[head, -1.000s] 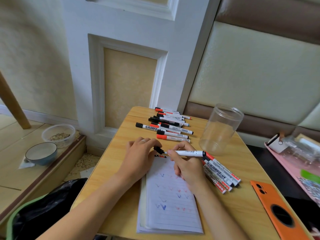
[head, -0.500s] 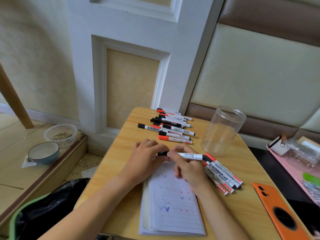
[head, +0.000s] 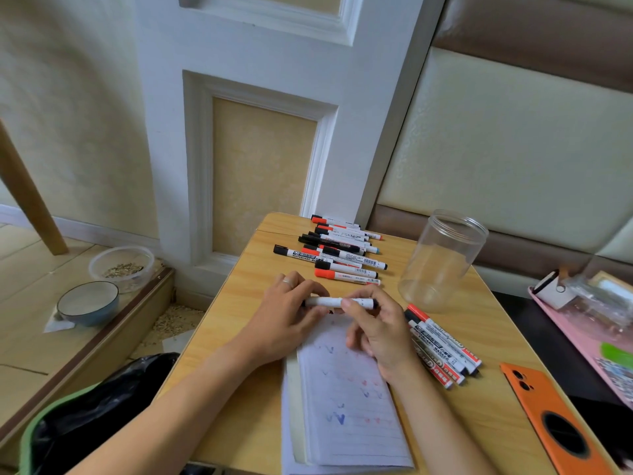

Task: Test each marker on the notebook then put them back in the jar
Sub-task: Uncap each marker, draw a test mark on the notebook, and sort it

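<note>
So the black cap that was off is back on the white-barrelled marker now. Left hand slid in closer to the right hand

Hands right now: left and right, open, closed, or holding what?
Left hand: grips the left end of the marker.
Right hand: pinches the same marker near its right end.

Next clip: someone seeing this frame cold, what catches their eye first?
Both hands meet at the middle of the table, the left hand and right hand gripping one white marker level above the top of the notebook, whose page carries blue and red test ticks. Behind them lies a row of markers, with the empty clear jar standing to the right.
</note>
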